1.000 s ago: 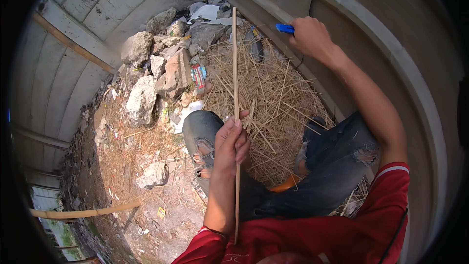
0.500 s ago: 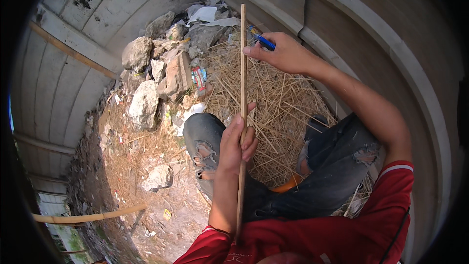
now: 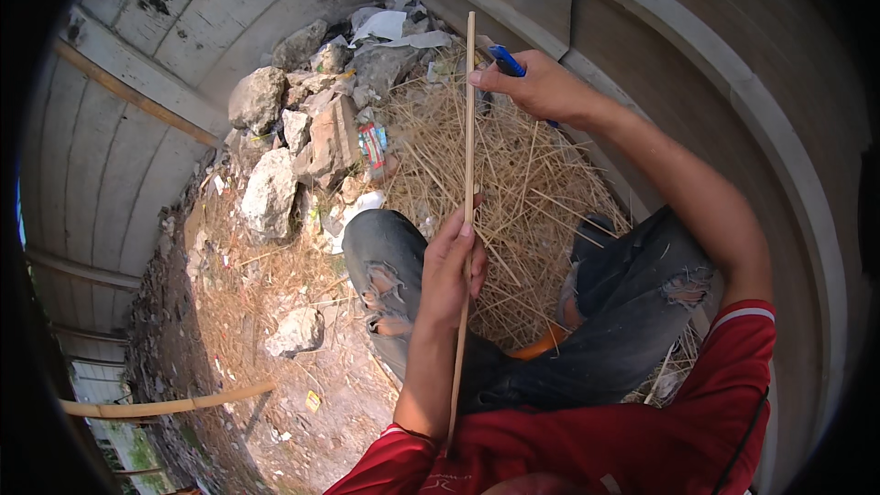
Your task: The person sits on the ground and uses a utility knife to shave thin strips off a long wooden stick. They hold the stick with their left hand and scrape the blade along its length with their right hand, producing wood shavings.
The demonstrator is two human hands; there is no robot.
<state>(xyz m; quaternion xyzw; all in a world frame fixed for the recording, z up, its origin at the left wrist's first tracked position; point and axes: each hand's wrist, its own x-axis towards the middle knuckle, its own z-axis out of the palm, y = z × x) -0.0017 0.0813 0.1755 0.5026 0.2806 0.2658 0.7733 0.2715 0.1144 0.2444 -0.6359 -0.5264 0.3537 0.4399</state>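
A person sits on the ground with knees apart, holding a long thin stick (image 3: 468,174) upright between them. The left hand (image 3: 449,270) is wrapped around the stick's middle, fingers closed on it, and the stick's lower end runs down along the forearm to the red shirt. The right hand (image 3: 541,87) is at the stick's top end, thumb and fingertips touching it, and it also holds a blue-handled tool (image 3: 506,60), probably a small knife, though the blade is hidden behind the hand.

The work in hand looks like trimming or shaving the stick's tip, with the tool just brought to the wood. The next move likely calls for a firm left grip to keep the stick from twisting, and for the tool's edge to be set against the tip, angled away from the fingers.

A heap of straw (image 3: 513,174) lies beneath the stick, against the wall's foot; stones (image 3: 270,188) and scraps of rubbish are piled at the corner, left of the straw.
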